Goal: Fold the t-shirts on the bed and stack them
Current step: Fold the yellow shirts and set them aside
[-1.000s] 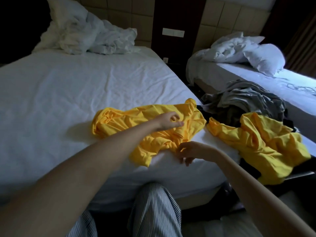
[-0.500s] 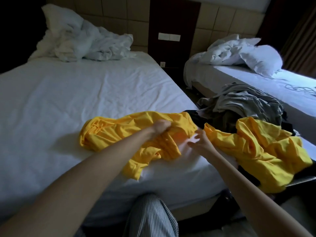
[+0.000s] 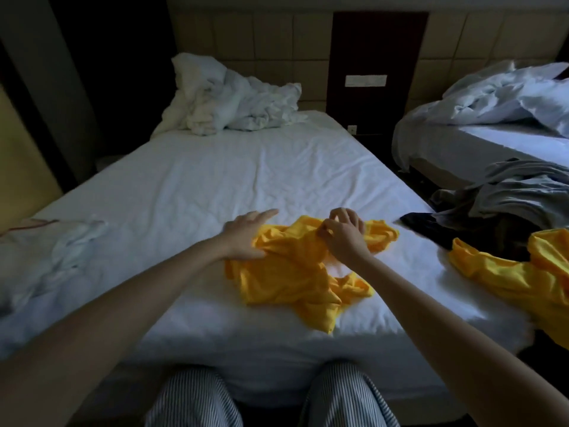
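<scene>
A crumpled yellow t-shirt (image 3: pixel 289 272) lies near the front edge of the white bed (image 3: pixel 215 186). My left hand (image 3: pixel 246 234) rests on its left side, fingers stretched forward and thumb on the cloth. My right hand (image 3: pixel 343 234) pinches a fold of the same shirt at its top edge. A second yellow t-shirt (image 3: pixel 508 272) lies bunched at the bed's right edge. Behind it sits a heap of grey clothes (image 3: pixel 517 192) with a dark garment (image 3: pixel 431 224) beside it.
A rumpled white duvet (image 3: pixel 234 103) is piled at the head of the bed. A crumpled white cloth (image 3: pixel 61 257) lies at the left. A second bed (image 3: pixel 480 143) with white bedding stands to the right across a narrow gap. My striped trouser legs (image 3: pixel 197 399) touch the bed's front.
The view has swung left, so the shirt now sits centre. My right hand has risen from the sheet and taken a fold of the yellow shirt; my left hand has spread flat on its left side.
</scene>
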`<state>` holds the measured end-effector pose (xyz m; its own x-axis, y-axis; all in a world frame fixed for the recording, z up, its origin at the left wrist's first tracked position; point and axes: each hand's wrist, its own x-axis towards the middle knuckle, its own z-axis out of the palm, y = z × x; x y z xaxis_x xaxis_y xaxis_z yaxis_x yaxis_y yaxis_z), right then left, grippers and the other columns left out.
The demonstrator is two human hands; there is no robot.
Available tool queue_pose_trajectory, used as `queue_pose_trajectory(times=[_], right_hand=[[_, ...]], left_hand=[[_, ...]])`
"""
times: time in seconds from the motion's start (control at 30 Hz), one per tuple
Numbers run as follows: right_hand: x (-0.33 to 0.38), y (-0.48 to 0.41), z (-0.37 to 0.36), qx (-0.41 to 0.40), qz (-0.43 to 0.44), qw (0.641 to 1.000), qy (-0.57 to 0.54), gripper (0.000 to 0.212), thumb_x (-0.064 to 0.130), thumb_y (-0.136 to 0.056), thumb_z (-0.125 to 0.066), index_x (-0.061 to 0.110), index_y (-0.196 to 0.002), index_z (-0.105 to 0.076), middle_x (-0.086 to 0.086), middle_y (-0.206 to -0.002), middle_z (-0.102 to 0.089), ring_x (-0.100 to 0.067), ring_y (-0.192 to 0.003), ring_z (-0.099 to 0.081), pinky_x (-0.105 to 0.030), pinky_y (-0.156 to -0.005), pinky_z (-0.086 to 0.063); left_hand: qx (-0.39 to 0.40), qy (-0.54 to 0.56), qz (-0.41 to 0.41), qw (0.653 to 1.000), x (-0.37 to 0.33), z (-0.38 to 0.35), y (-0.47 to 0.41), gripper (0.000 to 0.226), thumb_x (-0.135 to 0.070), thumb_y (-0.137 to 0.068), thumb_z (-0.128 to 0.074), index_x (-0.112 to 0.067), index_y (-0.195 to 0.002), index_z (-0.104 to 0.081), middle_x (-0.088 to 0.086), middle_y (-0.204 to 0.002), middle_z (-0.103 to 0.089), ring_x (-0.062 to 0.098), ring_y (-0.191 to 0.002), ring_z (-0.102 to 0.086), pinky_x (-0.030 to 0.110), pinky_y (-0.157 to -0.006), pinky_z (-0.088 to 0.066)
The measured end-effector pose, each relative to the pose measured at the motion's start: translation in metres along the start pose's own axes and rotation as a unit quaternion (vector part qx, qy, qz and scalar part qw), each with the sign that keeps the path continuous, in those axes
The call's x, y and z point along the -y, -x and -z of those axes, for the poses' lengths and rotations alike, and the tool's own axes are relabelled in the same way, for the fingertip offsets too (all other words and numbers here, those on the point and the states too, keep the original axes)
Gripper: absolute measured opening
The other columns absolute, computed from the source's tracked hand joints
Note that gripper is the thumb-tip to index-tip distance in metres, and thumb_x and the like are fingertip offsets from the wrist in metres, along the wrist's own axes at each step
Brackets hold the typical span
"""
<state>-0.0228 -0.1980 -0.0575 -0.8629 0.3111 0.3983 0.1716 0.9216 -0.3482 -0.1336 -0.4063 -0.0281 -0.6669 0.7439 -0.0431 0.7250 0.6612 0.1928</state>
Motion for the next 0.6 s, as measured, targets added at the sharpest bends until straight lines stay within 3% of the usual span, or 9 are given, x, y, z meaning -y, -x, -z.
queue_pose_trajectory(times=[0.07,0.1,0.17,0.23,0.33,0.4,0.5,0.6], right_hand=[[0.016,-0.006,0.004,-0.024,0.025,0.999,-0.003,0.023,0.027,-0.093,-0.053,0.015,-0.105,-0.069,0.0,-0.128,-0.05,-0.02,-0.133,-0.025,-0.029,-0.102,-0.007],[0.022,-0.009,0.007,-0.03,0.033,0.999,-0.008,0.023,0.027,-0.092,-0.054,0.014,-0.102,-0.07,0.002,-0.126,-0.054,-0.019,-0.134,-0.026,-0.029,-0.103,-0.006],[0.025,-0.01,0.013,-0.021,0.037,0.999,-0.004,0.022,0.024,-0.093,-0.052,0.013,-0.099,-0.07,0.003,-0.118,-0.061,-0.015,-0.132,-0.032,-0.028,-0.103,-0.004],[0.021,-0.007,0.022,-0.008,0.034,0.999,0.014,0.023,0.021,-0.095,-0.047,0.012,-0.099,-0.067,-0.002,-0.107,-0.066,-0.015,-0.12,-0.047,-0.029,-0.106,-0.004],[0.011,-0.005,0.037,0.026,0.019,0.999,-0.032,0.025,0.026,-0.098,-0.044,0.01,-0.101,-0.063,-0.007,-0.092,-0.068,-0.021,-0.095,-0.059,-0.036,-0.107,-0.023],[0.007,-0.006,0.045,0.124,0.011,0.991,-0.051,0.029,0.037,-0.096,-0.047,0.013,-0.1,-0.062,-0.004,-0.087,-0.064,-0.018,-0.086,-0.055,-0.034,-0.094,-0.033],[0.01,-0.008,0.045,0.236,0.033,0.971,-0.018,0.025,0.041,-0.087,-0.061,0.023,-0.072,-0.052,0.007,-0.068,-0.051,-0.004,-0.063,-0.047,-0.029,-0.069,-0.037],[0.023,-0.013,0.06,0.252,0.033,0.967,-0.023,0.023,0.03,-0.086,-0.066,0.021,-0.07,-0.053,0.005,-0.069,-0.053,-0.005,-0.061,-0.047,-0.024,-0.065,-0.036]], left_hand=[[-0.001,-0.002,-0.059,0.998,-0.022,-0.008,-0.001,0.114,-0.066,-0.052,-0.054,-0.034,-0.15,-0.006,0.006,-0.154,-0.023,0.025,-0.141,-0.023,0.041,-0.11,-0.029],[0.002,0.0,-0.065,0.998,-0.034,-0.014,-0.001,0.111,-0.063,-0.06,-0.061,-0.031,-0.151,-0.005,0.008,-0.153,-0.027,0.026,-0.14,-0.026,0.04,-0.11,-0.028],[-0.034,0.005,-0.05,0.998,-0.047,-0.024,-0.004,0.084,-0.043,-0.082,-0.063,-0.022,-0.149,-0.017,0.013,-0.142,-0.045,0.031,-0.131,-0.041,0.037,-0.102,-0.033],[-0.089,0.084,-0.056,0.991,-0.049,-0.021,-0.006,0.047,-0.027,-0.088,-0.055,-0.014,-0.132,-0.045,0.017,-0.122,-0.06,0.034,-0.113,-0.055,0.037,-0.09,-0.041],[-0.172,0.29,-0.08,0.938,-0.047,0.002,0.001,0.028,-0.027,-0.08,-0.046,-0.004,-0.091,-0.056,0.012,-0.084,-0.06,0.01,-0.08,-0.057,0.03,-0.074,-0.042],[-0.225,0.403,-0.076,0.884,-0.042,0.022,0.009,0.014,-0.023,-0.087,-0.049,-0.015,-0.075,-0.05,-0.001,-0.067,-0.046,-0.003,-0.056,-0.043,0.02,-0.06,-0.035],[-0.254,0.472,-0.055,0.842,-0.028,0.056,0.023,0.033,-0.013,-0.096,-0.048,-0.021,-0.067,-0.035,-0.005,-0.06,-0.029,0.001,-0.047,-0.03,0.021,-0.051,-0.025],[-0.25,0.397,-0.053,0.881,-0.012,0.081,0.035,0.031,-0.016,-0.098,-0.044,-0.02,-0.069,-0.033,-0.004,-0.059,-0.029,0.001,-0.043,-0.029,0.017,-0.044,-0.023]])
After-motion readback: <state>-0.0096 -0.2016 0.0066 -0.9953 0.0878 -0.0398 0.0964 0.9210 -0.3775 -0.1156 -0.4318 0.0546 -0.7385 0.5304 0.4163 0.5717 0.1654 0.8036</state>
